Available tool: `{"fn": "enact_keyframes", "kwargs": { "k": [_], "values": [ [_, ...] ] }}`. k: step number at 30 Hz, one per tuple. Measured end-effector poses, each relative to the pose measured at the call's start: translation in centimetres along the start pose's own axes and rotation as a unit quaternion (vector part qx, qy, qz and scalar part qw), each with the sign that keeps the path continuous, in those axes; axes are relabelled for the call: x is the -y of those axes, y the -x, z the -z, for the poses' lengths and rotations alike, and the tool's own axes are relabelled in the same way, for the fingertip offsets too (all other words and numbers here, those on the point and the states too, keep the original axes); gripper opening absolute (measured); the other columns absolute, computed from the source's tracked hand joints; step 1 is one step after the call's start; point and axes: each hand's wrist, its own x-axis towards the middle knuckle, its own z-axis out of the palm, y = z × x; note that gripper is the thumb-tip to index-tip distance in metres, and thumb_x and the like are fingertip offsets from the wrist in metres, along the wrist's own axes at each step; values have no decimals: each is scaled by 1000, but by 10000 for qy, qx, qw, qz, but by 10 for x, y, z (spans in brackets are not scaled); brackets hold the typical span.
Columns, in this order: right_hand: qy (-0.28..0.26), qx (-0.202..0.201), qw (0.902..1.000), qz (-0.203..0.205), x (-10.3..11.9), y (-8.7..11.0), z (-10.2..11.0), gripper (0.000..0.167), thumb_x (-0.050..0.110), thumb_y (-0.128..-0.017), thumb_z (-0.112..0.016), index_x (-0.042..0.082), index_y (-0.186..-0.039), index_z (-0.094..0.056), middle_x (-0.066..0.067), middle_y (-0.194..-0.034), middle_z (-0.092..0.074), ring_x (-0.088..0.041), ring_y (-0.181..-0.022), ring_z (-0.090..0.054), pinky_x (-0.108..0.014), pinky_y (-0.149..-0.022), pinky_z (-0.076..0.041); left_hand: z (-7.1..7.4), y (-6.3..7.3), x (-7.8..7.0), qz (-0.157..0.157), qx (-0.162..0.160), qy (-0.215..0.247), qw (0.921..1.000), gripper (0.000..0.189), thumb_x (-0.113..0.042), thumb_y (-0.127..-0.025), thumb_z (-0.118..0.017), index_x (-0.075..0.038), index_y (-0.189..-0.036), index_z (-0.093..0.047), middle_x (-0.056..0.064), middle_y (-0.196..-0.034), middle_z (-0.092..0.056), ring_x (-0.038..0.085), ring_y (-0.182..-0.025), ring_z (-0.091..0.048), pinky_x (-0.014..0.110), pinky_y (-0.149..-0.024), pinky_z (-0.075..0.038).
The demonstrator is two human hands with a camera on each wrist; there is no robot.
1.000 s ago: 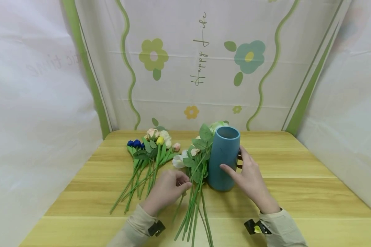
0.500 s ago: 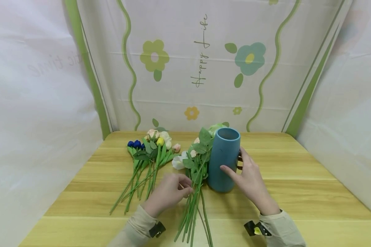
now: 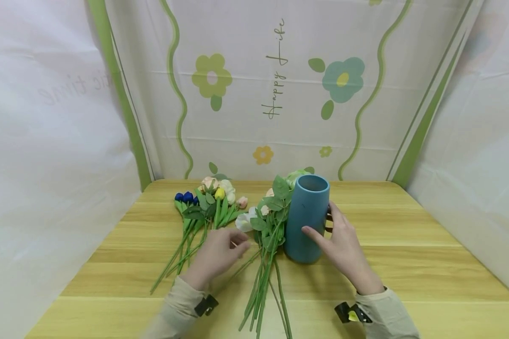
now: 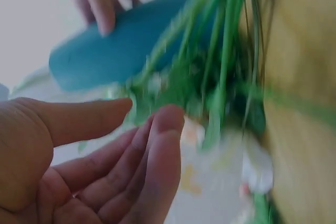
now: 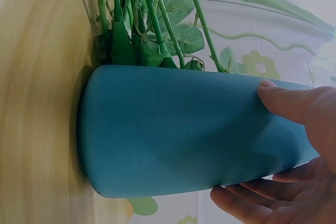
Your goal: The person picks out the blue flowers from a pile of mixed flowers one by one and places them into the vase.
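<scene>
A blue vase [image 3: 307, 219] stands on the table, its round mouth up. My right hand [image 3: 343, 245] grips its right side, thumb across the front and fingers [image 5: 239, 203] round the other side. Left of the vase lies a bunch of artificial flowers [image 3: 273, 212] with leaves, pale blooms and long green stems pointing toward me. My left hand [image 3: 222, 252] is just left of those stems, thumb and fingers apart with nothing between them, as the left wrist view shows. A loose stem [image 3: 247, 263] slants out from the bunch near that hand.
A second group of artificial flowers lies at the left, with blue tulips [image 3: 188, 197], a yellow tulip [image 3: 219, 193] and pink and white blooms. Printed white cloth [image 3: 237, 127] hangs behind the wooden table [image 3: 407, 245] and along both sides.
My left hand has moved left, away from the stems of the bunch, and one stem now splays out to the left. My right hand and the vase stay where they were.
</scene>
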Motion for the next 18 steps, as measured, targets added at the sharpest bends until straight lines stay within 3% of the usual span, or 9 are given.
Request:
{"fn": "enact_keyframes", "kwargs": {
  "k": [3, 6, 11, 13, 18],
  "values": [
    [-8, 6, 10000, -12, 1, 0, 1, 96, 44, -87, -74, -9, -150, -23, -31, -138, -45, -46, -123, -47, -59, -88, -47, 17, -1, 9, 379, -598, -555, 9959, 10, -13, -91, -70, -5, -96, -74, 1, -85, -70, 14, -73, -64, 32, -65, -54],
    [-9, -13, 10000, -14, 1, 0, 1, 96, 43, -87, -74, -9, -150, -24, -31, -137, -45, -46, -123, -47, -61, -91, -43, 31, -1, 22, 936, -962, -1094, 9849, 10, -14, -90, -70, -6, -85, -73, 1, -77, -67, 14, -66, -61, 33, -58, -51],
    [22, -43, 10000, 27, 2, 0, 2, 95, 42, -88, -74, -10, -149, -24, -32, -136, -45, -47, -122, -47, -63, -92, -42, 43, 1, 40, 1836, -717, -1371, 9707, 40, -20, -91, -68, -11, -54, -53, -3, -49, -46, 11, -43, -43, 24, -40, -31],
    [34, -29, 10000, 29, 2, -1, 2, 95, 42, -88, -74, -10, -149, -24, -32, -136, -45, -47, -122, -47, -62, -91, -44, 44, 3, 43, 1974, -538, -1431, 9683, 47, -23, -90, -68, -13, -51, -46, -4, -46, -41, 10, -40, -39, 22, -38, -27],
    [29, 13, 10000, 6, 1, -1, 1, 96, 43, -87, -74, -10, -149, -24, -32, -136, -45, -46, -122, -47, -61, -90, -45, 41, 5, 44, 2192, -219, -1548, 9631, 46, -26, -88, -70, -13, -51, -47, -5, -45, -40, 10, -39, -40, 22, -37, -27]
  ]
}}
